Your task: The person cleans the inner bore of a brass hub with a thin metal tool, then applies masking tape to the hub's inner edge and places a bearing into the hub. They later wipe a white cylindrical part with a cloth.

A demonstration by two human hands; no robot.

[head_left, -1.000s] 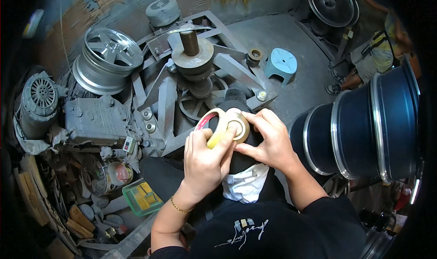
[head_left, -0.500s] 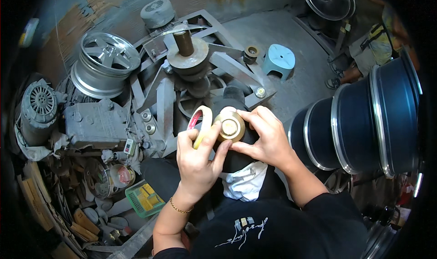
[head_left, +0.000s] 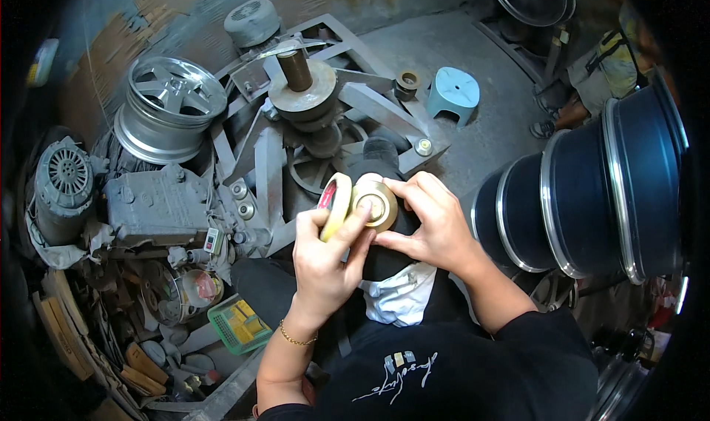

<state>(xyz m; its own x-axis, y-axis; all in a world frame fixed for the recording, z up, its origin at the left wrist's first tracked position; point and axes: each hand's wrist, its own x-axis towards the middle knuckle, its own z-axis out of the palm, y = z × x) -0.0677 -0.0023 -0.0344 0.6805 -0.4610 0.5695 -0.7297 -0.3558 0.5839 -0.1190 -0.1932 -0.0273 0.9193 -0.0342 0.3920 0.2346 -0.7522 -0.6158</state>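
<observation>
A round, brass-coloured metal piece (head_left: 389,208) with a raised centre is held above my lap. My right hand (head_left: 433,217) grips its right side, thumb below and fingers along the upper edge. My left hand (head_left: 325,262) has a roll of pale yellow tape (head_left: 340,208) hooked on its fingers, the pinkish-red inside of the core showing. One left fingertip lies on the centre of the brass-coloured piece, with the thumb at its lower edge. Below the hands a white cloth (head_left: 399,295) rests on my lap.
Ahead stands a grey metal frame with a spindle (head_left: 298,73). A silver wheel rim (head_left: 170,110) and an electric motor (head_left: 65,173) are at left, above a green basket (head_left: 240,325). Stacked dark rims (head_left: 577,199) fill the right; a blue stool (head_left: 454,95) and a person's foot (head_left: 543,129) are beyond.
A left fingertip has moved from the rim of the brass-coloured piece onto its centre. The tape roll has shifted slightly right with the left hand. My right hand keeps its grip.
</observation>
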